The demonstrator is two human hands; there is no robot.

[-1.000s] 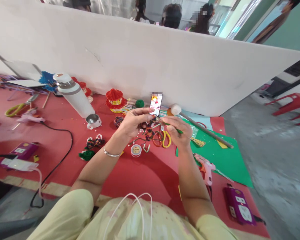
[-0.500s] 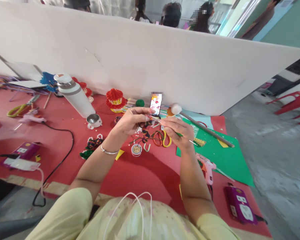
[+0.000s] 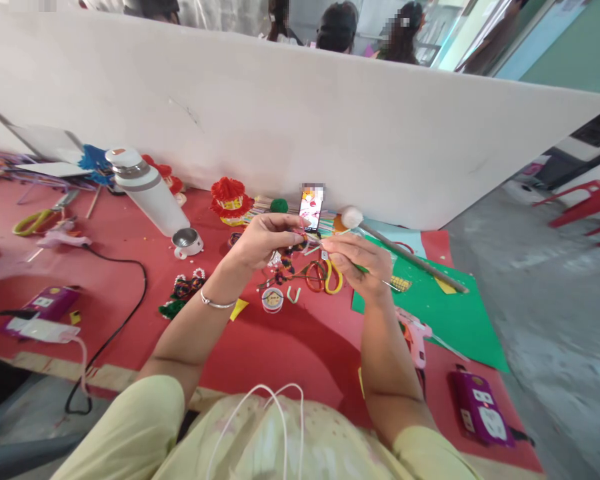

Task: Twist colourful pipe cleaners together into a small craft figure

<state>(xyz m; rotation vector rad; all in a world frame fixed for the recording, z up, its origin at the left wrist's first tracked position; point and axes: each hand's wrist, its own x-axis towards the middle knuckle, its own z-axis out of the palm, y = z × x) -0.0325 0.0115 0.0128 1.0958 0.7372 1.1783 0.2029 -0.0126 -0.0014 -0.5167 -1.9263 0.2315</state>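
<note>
Table (image 3: 300, 353): white panel (image 3: 280, 127) along the far edge, purple power strip (image 3: 481, 410) at the near-right corner. Red surface shows between round tub (image 3: 273, 301) and near edge; green sheet (image 3: 435, 327) reaches the right edge — pink glue gun (image 3: 415, 340) by its near side. Yarn piece (image 3: 299, 247): dark, multicoloured, fuzzy, partly hidden by fingers; held above the table's middle, nearer the far edge. Left hand (image 3: 266, 241) pinches it; right hand (image 3: 361, 261) grips a slim green-handled tool (image 3: 363, 269), fingers closed — its tip detail too small to tell.
</note>
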